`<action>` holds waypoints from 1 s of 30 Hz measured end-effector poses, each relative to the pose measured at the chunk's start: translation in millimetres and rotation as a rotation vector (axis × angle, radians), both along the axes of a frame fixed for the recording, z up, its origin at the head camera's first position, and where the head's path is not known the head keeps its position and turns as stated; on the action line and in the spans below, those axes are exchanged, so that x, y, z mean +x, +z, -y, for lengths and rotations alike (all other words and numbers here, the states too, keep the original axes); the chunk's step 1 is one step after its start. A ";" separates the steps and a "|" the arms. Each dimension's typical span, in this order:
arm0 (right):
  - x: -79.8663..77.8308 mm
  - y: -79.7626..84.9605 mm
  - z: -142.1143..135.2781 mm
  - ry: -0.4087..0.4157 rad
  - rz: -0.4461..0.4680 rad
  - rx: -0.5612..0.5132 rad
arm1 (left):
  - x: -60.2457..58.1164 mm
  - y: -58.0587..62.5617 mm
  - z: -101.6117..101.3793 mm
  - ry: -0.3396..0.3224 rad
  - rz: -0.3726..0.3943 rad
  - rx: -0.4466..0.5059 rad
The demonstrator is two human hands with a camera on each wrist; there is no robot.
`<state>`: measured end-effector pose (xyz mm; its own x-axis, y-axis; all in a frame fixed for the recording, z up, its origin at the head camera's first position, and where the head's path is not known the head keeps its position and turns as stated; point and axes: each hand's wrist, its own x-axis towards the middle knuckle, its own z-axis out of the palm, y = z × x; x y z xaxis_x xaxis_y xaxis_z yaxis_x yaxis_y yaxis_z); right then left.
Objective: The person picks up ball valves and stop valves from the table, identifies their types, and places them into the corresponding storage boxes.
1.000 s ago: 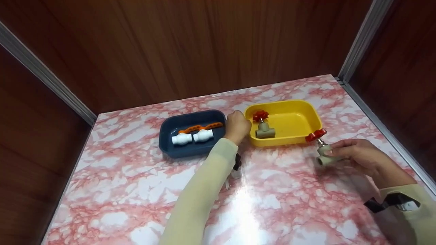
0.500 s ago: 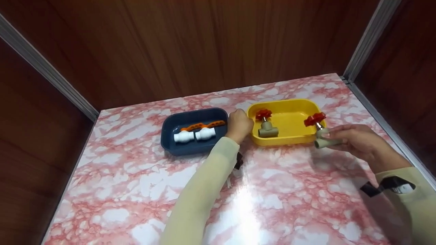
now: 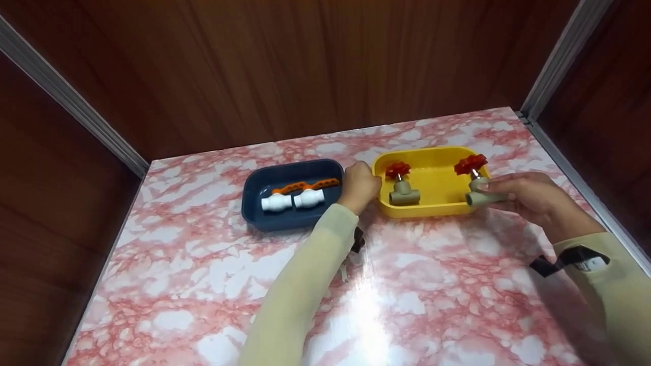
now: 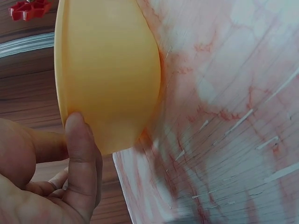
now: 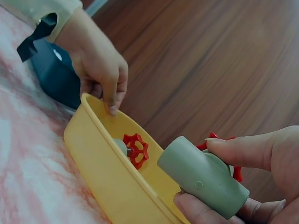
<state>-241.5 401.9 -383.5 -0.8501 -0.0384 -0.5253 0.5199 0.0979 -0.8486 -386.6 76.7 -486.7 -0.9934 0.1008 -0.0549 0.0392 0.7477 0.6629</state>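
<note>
My left hand [image 3: 360, 187] pinches the left rim of a yellow plastic basin [image 3: 437, 209]; the left wrist view shows thumb and fingers on that rim. In my right hand [image 3: 531, 201] is a grey-green stop valve [image 5: 201, 175] with a red wheel handle [image 3: 470, 164], pinched by its pipe body. This valve hangs over the basin's right side, its handle uppermost. Inside the basin, at the left, stands a second stop valve [image 3: 404, 194] of the same kind, red handle up.
Left of the basin sits a dark blue basin [image 3: 274, 223] holding two white ball valves [image 3: 277, 203] with orange lever handles [image 3: 325, 183]. Both basins stand on a pink and white marbled table [image 3: 203, 284]. Wood-grain panels [image 3: 285, 71] rise behind and at the sides.
My right hand has carried its stop valve up and away from me, from in front of the yellow basin's right corner to over its right side. The left hand keeps its grip on the rim.
</note>
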 end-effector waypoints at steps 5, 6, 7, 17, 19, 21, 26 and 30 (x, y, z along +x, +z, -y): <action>-5.3 0.1 3.3 -0.003 -0.030 -0.014 | -4.4 -9.5 0.4 0.004 -0.028 0.042; -6.1 0.3 3.9 -0.002 -0.035 -0.006 | -1.2 -4.2 0.6 0.001 -0.019 0.037; -7.2 0.3 4.5 0.000 -0.040 -0.002 | 3.1 1.7 1.1 -0.002 -0.012 0.039; -21.5 2.3 14.2 0.008 -0.046 0.027 | 23.5 26.9 2.8 -0.009 0.003 0.029; -23.8 2.0 15.5 0.003 -0.036 0.042 | 22.7 25.5 1.9 -0.010 0.021 0.028; -26.3 1.1 17.1 0.003 -0.021 0.078 | 23.0 23.8 2.0 -0.013 0.022 0.025; -35.0 0.4 24.1 0.016 0.008 0.148 | 28.0 26.6 1.5 -0.001 -0.005 0.010; -42.7 2.8 29.5 0.014 0.001 0.139 | 39.8 46.1 2.6 0.005 -0.008 0.014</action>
<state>-284.2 372.4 -380.7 -0.8496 0.0231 -0.5270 0.5184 0.2212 -0.8260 -346.8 74.1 -440.6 -0.9943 0.0967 -0.0455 0.0410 0.7388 0.6727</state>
